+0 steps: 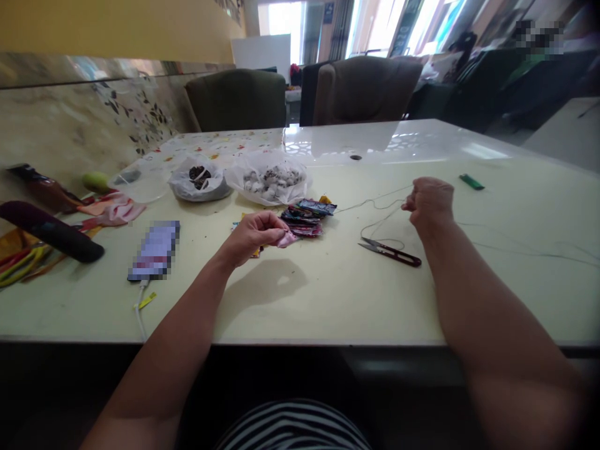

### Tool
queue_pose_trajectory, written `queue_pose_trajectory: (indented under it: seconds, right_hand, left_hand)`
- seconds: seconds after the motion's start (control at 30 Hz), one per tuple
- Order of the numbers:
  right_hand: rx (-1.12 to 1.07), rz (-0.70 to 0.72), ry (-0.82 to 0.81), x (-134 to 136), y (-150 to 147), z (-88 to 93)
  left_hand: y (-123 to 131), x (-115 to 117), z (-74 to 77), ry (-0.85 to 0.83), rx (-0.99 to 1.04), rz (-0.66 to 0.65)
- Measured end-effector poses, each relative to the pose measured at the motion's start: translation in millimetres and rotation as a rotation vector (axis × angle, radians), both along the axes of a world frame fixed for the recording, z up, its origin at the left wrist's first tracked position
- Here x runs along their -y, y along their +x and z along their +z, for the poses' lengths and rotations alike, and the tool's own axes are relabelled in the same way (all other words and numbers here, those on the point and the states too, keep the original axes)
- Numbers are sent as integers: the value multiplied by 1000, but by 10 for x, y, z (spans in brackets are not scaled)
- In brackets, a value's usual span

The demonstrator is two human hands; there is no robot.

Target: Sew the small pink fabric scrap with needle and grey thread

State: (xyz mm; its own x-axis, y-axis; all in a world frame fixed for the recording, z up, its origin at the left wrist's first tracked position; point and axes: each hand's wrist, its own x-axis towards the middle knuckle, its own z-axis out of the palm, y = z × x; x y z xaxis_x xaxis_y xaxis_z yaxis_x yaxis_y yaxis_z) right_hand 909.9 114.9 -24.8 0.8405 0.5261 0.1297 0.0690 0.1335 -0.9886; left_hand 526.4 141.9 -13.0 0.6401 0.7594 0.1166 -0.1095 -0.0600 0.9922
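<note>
My left hand [255, 237] pinches a small pink cloth piece [287, 239] above the table. Just beyond it lies a pile of dark, colourful fabric pieces [304, 217]. My right hand [432, 199] is raised to the right, its fingers closed at a thin thread [375, 203]; whether a needle is there is too small to tell. Loops of the thread run over the table towards the pile and near the snips [391, 252], which lie between my hands. A white plastic bag [269, 180] with whitish lumps sits behind the pile, beside another bag [200, 179] with dark bits.
On the left are a phone [154, 250] with a cable, a dark cylindrical object [51, 231], a pink cloth [115, 208] and a green fruit [95, 182]. A green lighter [471, 182] lies at the right. Chairs [239, 100] stand beyond the table [323, 300].
</note>
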Motion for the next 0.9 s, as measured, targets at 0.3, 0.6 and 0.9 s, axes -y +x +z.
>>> queue_pose_trajectory:
  seconds: [0.3,0.6,0.9]
  right_hand:
    - [233,-226,-223,114,266,-142]
    - [388,403,-152,121,-613,125]
    - [388,1086,-71,372,-1626,21]
  left_hand:
    - [12,22,25,-14,8,-46]
    - [87,47,-39,32,62,22]
    - [142,100,-44,122,43,76]
